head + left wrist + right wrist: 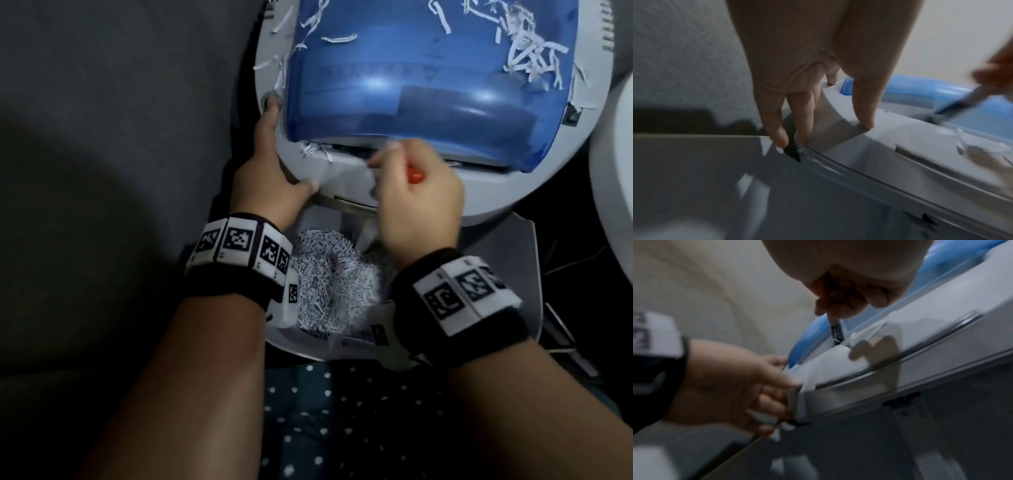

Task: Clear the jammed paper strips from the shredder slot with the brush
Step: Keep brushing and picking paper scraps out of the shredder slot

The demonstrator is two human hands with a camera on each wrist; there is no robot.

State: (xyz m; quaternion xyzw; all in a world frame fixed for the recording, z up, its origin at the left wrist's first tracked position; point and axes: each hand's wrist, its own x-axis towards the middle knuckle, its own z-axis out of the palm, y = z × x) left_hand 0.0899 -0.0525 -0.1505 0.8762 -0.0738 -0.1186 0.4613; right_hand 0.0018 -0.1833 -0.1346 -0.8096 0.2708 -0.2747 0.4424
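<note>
The shredder [513, 192] has a grey body and a blue see-through cover [428, 85]. Its slot [349, 148] runs under the cover's near edge, with white paper strips [313, 149] sticking out at the left end. My right hand [418, 195] grips the brush, whose red handle end [416, 176] shows in my fist. In the right wrist view the brush's dark tip [837, 332] pokes into the slot. My left hand [274, 178] holds the shredder's left corner, thumb on top and fingers [774, 404] wrapped round the edge [818, 129].
Loose strips [534, 58] litter the blue cover. Below the shredder head a bin [496, 342] holds a heap of shredded paper [329, 284]. A dark grey cushion [102, 137] lies at the left, a white rounded object [616, 154] at the right, dotted cloth [342, 428] near me.
</note>
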